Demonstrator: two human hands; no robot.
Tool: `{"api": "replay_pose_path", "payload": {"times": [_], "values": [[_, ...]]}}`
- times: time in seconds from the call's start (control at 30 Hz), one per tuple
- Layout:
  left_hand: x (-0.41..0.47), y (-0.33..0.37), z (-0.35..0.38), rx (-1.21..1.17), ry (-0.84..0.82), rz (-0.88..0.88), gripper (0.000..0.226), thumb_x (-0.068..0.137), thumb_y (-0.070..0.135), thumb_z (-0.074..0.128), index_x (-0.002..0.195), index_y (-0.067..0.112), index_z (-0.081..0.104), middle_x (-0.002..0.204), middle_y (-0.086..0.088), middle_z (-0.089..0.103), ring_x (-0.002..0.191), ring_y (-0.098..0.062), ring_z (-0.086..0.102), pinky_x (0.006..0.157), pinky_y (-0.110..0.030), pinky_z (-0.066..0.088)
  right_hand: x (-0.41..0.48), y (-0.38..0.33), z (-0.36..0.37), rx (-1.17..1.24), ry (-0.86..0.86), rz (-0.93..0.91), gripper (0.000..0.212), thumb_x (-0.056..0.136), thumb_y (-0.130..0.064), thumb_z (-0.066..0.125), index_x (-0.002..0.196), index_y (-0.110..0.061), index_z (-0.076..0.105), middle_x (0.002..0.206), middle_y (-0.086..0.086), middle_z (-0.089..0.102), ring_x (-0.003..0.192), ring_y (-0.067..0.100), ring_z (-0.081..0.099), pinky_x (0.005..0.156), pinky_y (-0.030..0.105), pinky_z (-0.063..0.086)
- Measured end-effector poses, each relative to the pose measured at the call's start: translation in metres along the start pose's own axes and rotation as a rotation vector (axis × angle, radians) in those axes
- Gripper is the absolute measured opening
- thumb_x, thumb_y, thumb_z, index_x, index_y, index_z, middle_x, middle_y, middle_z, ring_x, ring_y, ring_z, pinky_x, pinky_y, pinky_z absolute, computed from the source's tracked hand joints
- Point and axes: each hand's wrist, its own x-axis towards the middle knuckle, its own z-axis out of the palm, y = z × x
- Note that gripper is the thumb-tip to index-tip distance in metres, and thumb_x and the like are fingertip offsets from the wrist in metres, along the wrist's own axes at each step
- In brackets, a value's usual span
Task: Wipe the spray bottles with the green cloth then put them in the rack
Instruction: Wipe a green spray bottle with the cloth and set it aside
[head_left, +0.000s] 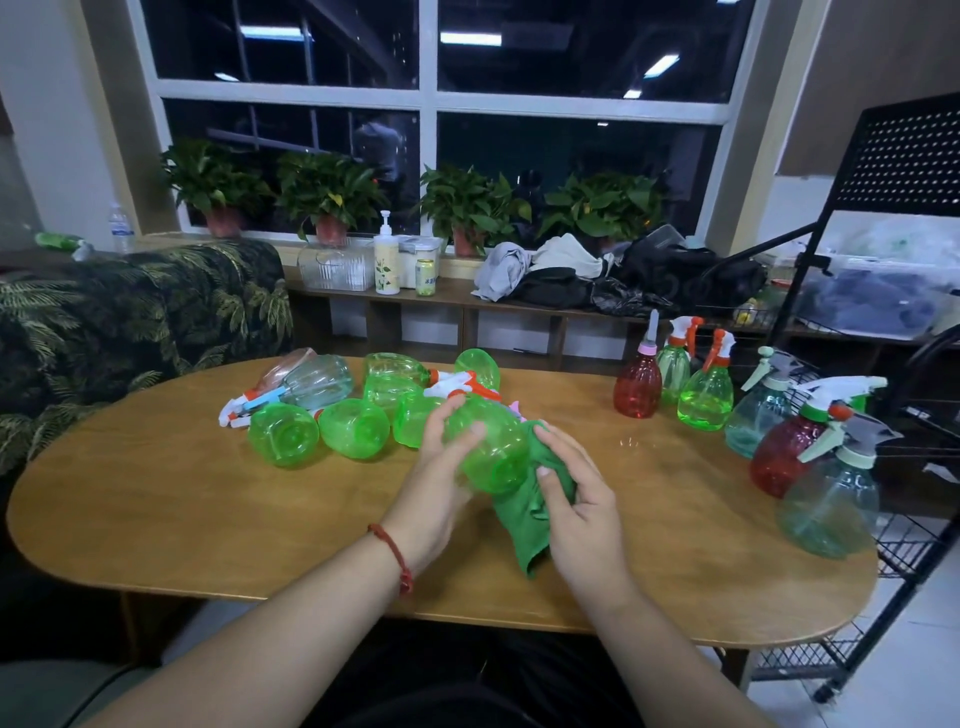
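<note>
A green spray bottle (491, 447) is held tilted above the middle of the wooden table (171, 499), its base towards me. My left hand (439, 467) grips its left side. My right hand (579, 499) holds the green cloth (522, 514) against the bottle's right side. Several green and clear spray bottles (322, 410) lie on their sides at the table's far left-centre. Several red, green and clear bottles (769, 415) stand upright at the right end. The black wire rack (904, 540) stands just past the table's right end.
A sofa with a leaf-patterned cover (130, 322) is on the left. A low shelf (467, 296) under the window carries potted plants, a pump bottle, a can, clear boxes and piled clothes.
</note>
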Motion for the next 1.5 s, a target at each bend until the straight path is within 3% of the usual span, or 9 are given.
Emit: {"api": "replay_pose_path", "payload": {"times": [0.2,0.47,0.67,0.8,0.9,1.03,1.2,1.37,1.5], "values": [[0.008,0.016,-0.004,-0.004,-0.017,-0.080,0.032,0.103,0.029,0.066,0.134,0.032,0.057,0.118,-0.006,0.077,0.095,-0.022,0.076,0.069,-0.040,0.061,0.001,0.003,0.001,0.037,-0.014,0.042,0.056,0.105,0.005,0.059,0.146,-0.034,0.064,0.149,-0.014,0.062,0.144,0.015,0.055,0.122,0.048,0.044],[0.013,0.030,0.001,0.156,-0.013,-0.237,0.034,0.093,0.055,0.073,0.122,0.037,0.069,0.114,0.005,0.076,0.087,-0.020,0.073,0.065,-0.034,0.054,-0.003,0.004,0.006,-0.308,-0.153,-0.587,0.053,0.095,0.016,0.059,0.137,-0.014,0.069,0.147,0.001,0.064,0.151,0.034,0.047,0.125,0.046,0.037],[0.003,0.015,0.021,0.026,0.138,0.108,0.048,0.089,0.026,0.086,0.125,0.032,0.055,0.116,-0.006,0.074,0.098,-0.024,0.076,0.087,-0.054,0.064,0.004,-0.007,0.004,0.140,0.083,0.109,0.056,0.106,0.005,0.057,0.148,-0.033,0.060,0.146,-0.020,0.064,0.142,0.007,0.056,0.123,0.040,0.043],[-0.002,-0.009,0.032,0.419,0.125,0.405,0.061,0.082,0.037,0.091,0.128,0.039,0.051,0.130,-0.003,0.064,0.120,-0.026,0.067,0.106,-0.052,0.053,0.014,-0.009,-0.003,0.733,0.152,0.509,0.044,0.112,0.000,0.044,0.146,-0.022,0.061,0.138,0.009,0.072,0.130,0.032,0.068,0.112,0.052,0.053],[-0.002,-0.015,0.033,0.632,0.017,0.578,0.060,0.083,0.028,0.089,0.122,0.047,0.048,0.137,-0.004,0.054,0.136,-0.009,0.053,0.120,-0.035,0.042,0.014,-0.014,-0.008,0.828,0.071,0.650,0.038,0.108,-0.002,0.046,0.139,-0.007,0.067,0.134,0.025,0.070,0.126,0.044,0.068,0.109,0.054,0.055],[0.002,-0.003,0.024,0.906,-0.168,0.736,0.058,0.091,0.020,0.081,0.132,0.038,0.045,0.144,-0.010,0.047,0.153,0.008,0.017,0.119,-0.008,0.021,0.016,-0.016,-0.011,0.844,0.005,0.756,0.044,0.095,-0.010,0.057,0.136,-0.003,0.069,0.137,0.030,0.067,0.123,0.046,0.068,0.108,0.057,0.054],[0.019,0.036,0.010,0.973,-0.273,0.660,0.059,0.098,0.018,0.074,0.139,0.044,0.041,0.144,-0.005,0.041,0.110,0.007,0.056,0.092,0.002,0.038,0.018,-0.014,-0.014,0.909,-0.055,0.784,0.043,0.102,-0.010,0.047,0.140,-0.002,0.066,0.129,0.028,0.069,0.108,0.038,0.071,0.098,0.049,0.056],[0.033,0.051,-0.014,0.867,-0.253,0.547,0.052,0.095,0.031,0.072,0.142,0.036,0.048,0.148,0.007,0.050,0.141,-0.013,0.049,0.120,-0.046,0.042,0.018,-0.010,-0.012,0.933,0.047,0.666,0.037,0.107,-0.005,0.044,0.137,-0.001,0.065,0.128,0.029,0.070,0.106,0.038,0.072,0.094,0.051,0.058],[0.024,0.043,-0.019,0.763,-0.320,0.402,0.056,0.091,0.028,0.070,0.145,0.036,0.056,0.151,0.013,0.054,0.143,-0.005,0.046,0.126,-0.044,0.032,0.017,-0.008,-0.011,0.738,0.125,0.561,0.039,0.110,-0.001,0.045,0.141,-0.013,0.065,0.134,0.018,0.073,0.124,0.039,0.069,0.110,0.059,0.051]]}}
